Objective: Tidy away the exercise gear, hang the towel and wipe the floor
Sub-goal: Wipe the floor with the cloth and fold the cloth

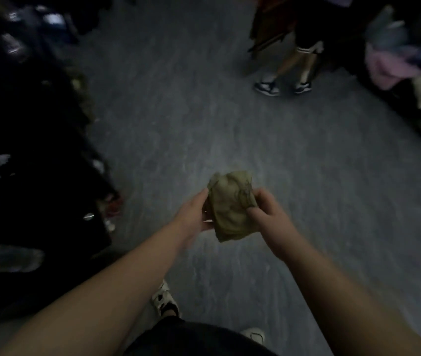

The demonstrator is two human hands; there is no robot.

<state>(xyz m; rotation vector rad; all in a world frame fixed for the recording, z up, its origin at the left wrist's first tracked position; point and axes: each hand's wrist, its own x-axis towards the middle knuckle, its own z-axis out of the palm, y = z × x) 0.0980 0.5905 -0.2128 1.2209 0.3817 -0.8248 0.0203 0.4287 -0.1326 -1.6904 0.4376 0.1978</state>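
The whole frame is dim and smeared by motion. The left hand (196, 213) lies partly behind the crumpled olive cloth (230, 205), so its fingers are hidden; the fingertips of the right hand (268, 214) vanish into the folds. Dark marks on the cloth are too blurred to read. The dark heap (32, 140) along the left edge is too black to identify. A second person's legs (294, 68) at upper right are cut off above the knee by shadow. The pale bundles (394, 62) at the right edge are blurred and cropped.
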